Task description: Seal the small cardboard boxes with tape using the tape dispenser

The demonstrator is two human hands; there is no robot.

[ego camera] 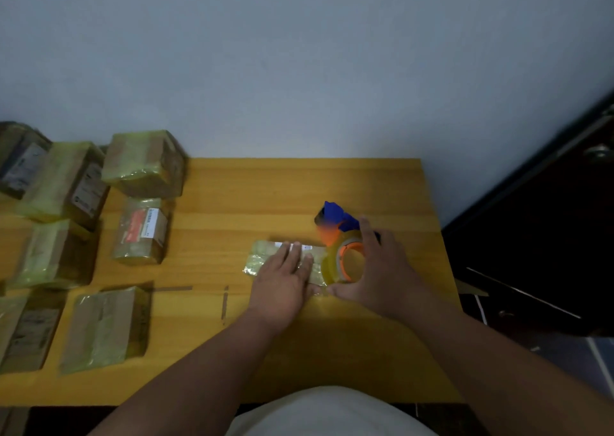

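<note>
Box under work: a small flat cardboard box [285,262] wrapped in clear tape lies on the wooden table [265,196], right of centre. Its long axis runs left to right, roughly parallel to the table's front edge; a white label shows along its far edge.
Tape dispenser: a blue and orange tape dispenser [342,239] stands at the box's right end, touching it. The orange roll core faces the camera; the blue head points away, toward the wall. The blue part is blurred.
Left hand: the left hand [282,282] lies flat on top of the box, fingers straight and together, pointing away from the person, pressing down.
Right hand: the right hand [378,269] is wrapped around the tape roll of the dispenser, thumb at the near side, fingers over the far side; a firm hold on the dispenser.
Sealed stock: several taped parcels [143,163] sit in rows on the table's left part, well apart from the box under work; some carry labels, not legible.
Table marks: short tape strips [225,302] stick to the tabletop, left of the left forearm.
Surroundings: pale wall [299,53] behind; dark door [548,219] at right.
</note>
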